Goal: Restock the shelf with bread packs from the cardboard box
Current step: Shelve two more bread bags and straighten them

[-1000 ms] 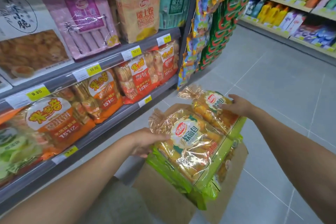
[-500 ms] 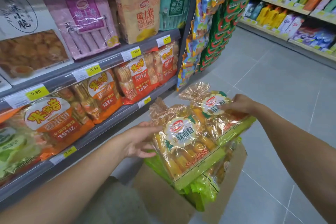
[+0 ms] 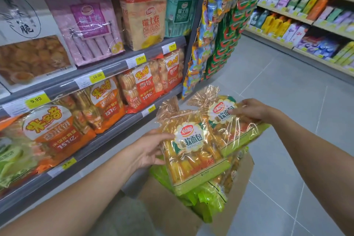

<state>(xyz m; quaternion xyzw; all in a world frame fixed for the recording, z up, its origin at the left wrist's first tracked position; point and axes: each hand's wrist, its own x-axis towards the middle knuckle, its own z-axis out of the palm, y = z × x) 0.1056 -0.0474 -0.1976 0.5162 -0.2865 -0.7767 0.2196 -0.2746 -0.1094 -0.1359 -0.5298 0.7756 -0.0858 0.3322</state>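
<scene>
Presently held above the open brown cardboard box (image 3: 168, 216): two clear crinkled plastic packs of yellow soft bread rolls, green-banded at the base. Handling: both are best kept level, carried to the grey metal shelf (image 3: 107, 140) at left, and set down unsqueezed. Near pack (image 3: 193, 151): gripped at its left edge by the left hand (image 3: 151, 149), thumb on top, fingers (image 3: 156, 161) curled beneath. Far pack (image 3: 229, 124): pinched at its right edge by the right hand (image 3: 249, 111).

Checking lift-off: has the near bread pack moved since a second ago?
Yes. The near bread pack, held by the left hand, has risen and shifted leftward toward the shelf, baring more green packs in the cardboard box.
</scene>
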